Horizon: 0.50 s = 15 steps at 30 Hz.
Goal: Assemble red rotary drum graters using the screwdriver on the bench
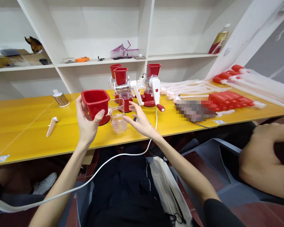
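Observation:
My left hand (88, 126) grips a square red hopper (96, 102), its thumb across the front and its fingers round the far left side. Under the hopper, part of a red base (105, 119) shows at the table top. Just right of it is a clear plastic housing (118, 118), close to the hopper; I cannot tell whether the two are joined. My right hand (142, 121) is beside the housing with fingers apart, the fingertips at its right edge; whether they touch is unclear.
Behind stand red-and-white rotary graters (152, 85) with cranks. A grater drum (61, 98) and a white crank handle (52, 126) lie left on the yellow table (26, 126). Red-capped tubes (232, 99) lie right. A white cable (123, 154) crosses my lap. A person's arm (265, 157) is at right.

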Available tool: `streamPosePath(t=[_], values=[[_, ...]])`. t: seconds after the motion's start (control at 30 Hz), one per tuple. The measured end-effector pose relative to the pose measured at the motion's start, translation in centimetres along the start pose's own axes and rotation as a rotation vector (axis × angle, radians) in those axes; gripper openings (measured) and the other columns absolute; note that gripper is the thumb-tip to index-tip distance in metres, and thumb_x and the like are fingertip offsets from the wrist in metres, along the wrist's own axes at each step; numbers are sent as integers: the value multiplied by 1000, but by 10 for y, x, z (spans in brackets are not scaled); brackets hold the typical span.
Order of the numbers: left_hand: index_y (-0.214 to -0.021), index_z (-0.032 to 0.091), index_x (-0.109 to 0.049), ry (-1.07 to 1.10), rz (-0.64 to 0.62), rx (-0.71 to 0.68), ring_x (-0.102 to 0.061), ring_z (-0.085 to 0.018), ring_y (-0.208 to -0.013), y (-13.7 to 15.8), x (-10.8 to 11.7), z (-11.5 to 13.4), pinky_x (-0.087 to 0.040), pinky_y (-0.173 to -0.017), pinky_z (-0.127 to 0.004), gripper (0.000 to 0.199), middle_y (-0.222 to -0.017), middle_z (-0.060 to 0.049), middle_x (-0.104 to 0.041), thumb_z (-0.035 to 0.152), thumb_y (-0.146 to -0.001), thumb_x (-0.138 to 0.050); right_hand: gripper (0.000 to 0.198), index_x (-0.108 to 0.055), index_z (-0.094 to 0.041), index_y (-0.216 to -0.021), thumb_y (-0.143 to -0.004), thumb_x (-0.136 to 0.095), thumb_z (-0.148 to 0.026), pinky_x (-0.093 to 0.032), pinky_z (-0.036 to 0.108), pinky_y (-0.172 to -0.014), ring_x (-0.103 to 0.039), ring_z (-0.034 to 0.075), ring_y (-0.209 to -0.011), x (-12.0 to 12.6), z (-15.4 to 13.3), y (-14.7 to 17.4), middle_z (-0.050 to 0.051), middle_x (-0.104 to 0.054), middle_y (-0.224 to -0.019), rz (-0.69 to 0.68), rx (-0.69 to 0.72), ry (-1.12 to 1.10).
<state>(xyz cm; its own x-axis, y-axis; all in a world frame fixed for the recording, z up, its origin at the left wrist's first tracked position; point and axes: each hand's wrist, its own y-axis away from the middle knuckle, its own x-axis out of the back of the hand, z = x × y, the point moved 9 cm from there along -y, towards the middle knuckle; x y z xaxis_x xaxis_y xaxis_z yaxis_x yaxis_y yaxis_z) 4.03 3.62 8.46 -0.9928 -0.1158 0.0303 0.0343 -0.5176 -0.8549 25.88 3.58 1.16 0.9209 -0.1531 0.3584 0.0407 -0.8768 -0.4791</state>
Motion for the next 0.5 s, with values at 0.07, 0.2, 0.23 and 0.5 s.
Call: streamPosePath(t=[0.07, 0.2, 0.23, 0.5], values=[[-148, 34, -41, -55, -65, -62, -67, -26, -114, -14, -8, 9, -60, -91, -42, 93, -136, -6, -60, 80, -75, -77, 90, -35, -22, -156, -86, -62, -73, -43, 54, -131, -52, 23, -144, 6, -9, -5, 17, -47, -153, 65, 34, -44], [-146, 36, -40, -157, -242, -134, -67, -25, -108, -29, -31, 22, -60, -86, -42, 88, -126, -6, -62, 78, -77, -77, 77, -40, -26, -152, -90, -61, -66, -41, 52, -134, -50, 21, -146, 17, -40, 0, 12, -48, -156, 158, 164, -100], [-142, 37, -42, -180, -265, -148, -67, -26, -108, -28, -36, 25, -60, -88, -43, 82, -124, -6, -62, 75, -79, -77, 73, -40, -27, -152, -92, -60, -64, -41, 52, -135, -50, 20, -148, 18, -50, 4, 10, -48, -157, 162, 196, -120], [-136, 31, -41, -317, -348, -330, -57, -32, -131, 2, -83, 64, -58, -106, -54, 71, -136, -11, -50, 45, -82, -86, 90, -31, -25, -155, -85, -69, -66, -49, 45, -133, -56, 20, -146, 17, -72, 19, 9, -43, -163, 153, 151, -396]])
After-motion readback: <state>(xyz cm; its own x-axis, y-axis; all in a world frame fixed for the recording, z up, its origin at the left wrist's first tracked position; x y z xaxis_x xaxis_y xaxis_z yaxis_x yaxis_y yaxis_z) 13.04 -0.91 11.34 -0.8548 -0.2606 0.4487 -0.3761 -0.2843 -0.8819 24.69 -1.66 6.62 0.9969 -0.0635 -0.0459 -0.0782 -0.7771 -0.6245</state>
